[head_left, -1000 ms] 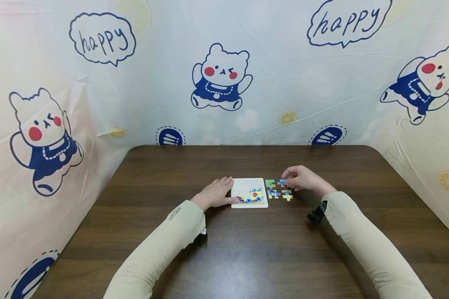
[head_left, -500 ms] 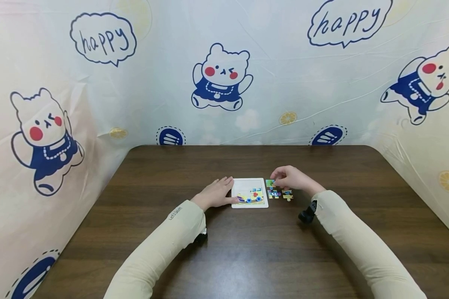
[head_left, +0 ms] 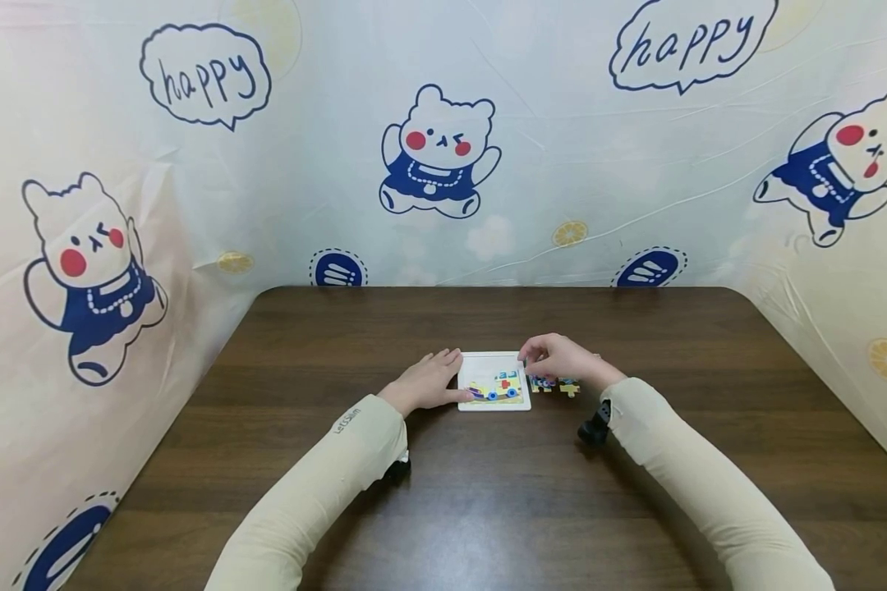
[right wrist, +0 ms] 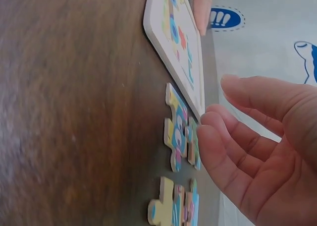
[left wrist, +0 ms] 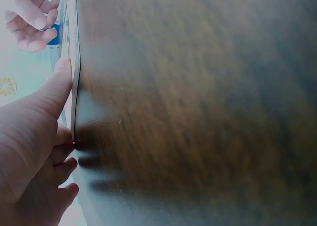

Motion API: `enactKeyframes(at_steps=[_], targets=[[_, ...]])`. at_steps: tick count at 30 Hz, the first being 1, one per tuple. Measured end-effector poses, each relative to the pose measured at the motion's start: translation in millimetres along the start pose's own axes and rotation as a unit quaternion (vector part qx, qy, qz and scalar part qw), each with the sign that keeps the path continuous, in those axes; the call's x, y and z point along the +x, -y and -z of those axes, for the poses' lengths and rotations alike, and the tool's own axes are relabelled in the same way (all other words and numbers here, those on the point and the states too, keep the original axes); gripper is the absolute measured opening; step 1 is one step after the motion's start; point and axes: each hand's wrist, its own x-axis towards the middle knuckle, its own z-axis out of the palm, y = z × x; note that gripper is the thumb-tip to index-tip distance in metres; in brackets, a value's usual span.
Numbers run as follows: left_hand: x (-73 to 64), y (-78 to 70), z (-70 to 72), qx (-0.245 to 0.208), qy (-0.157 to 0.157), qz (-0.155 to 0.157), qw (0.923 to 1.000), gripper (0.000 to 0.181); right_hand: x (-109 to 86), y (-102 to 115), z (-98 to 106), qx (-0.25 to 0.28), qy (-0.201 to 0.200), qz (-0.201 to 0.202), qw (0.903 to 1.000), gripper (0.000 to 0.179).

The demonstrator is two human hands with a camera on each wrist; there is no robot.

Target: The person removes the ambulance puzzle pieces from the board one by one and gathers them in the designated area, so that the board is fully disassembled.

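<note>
A white-rimmed jigsaw puzzle board [head_left: 488, 409] lies flat on the table, with joined pieces showing a yellow vehicle along its near part. My left hand [head_left: 430, 382] rests at the board's left side, fingers stretched out and thumb on its near left corner. Over the loose puzzle pieces by the board's right edge hovers my right hand [head_left: 558, 358]. In the right wrist view its thumb and fingertips are apart, with nothing visible between them. Close to those fingertips is a green puzzle piece [right wrist: 193, 144]. Nearer the camera lies a blue-and-yellow piece [right wrist: 176, 129] with an eye printed on it.
Further right lie a cream-yellow puzzle piece [right wrist: 161, 208] and another piece [right wrist: 190, 206] behind it. Everything rests on a dark wooden table [head_left: 473, 484]. A printed cloth [head_left: 532, 164] hangs behind the far edge and along both sides.
My right hand has moved left, from the far right loose piece across to the pieces beside the board's edge. My left hand has stayed in place on the board.
</note>
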Motion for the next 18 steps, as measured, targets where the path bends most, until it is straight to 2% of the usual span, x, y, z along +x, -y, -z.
enactKeyframes(at_steps=[11,18], targets=[[1.6,-0.4,0.1,-0.005,-0.001,0.003,1.0,0.083,5.7,5,-12,-0.034,0.014,0.025,0.999,0.017],[1.5,0.2,-0.6,-0.001,-0.002,-0.002,1.0,0.083,9.4,8,-17,-0.044,0.024,0.011,0.9987,0.019]])
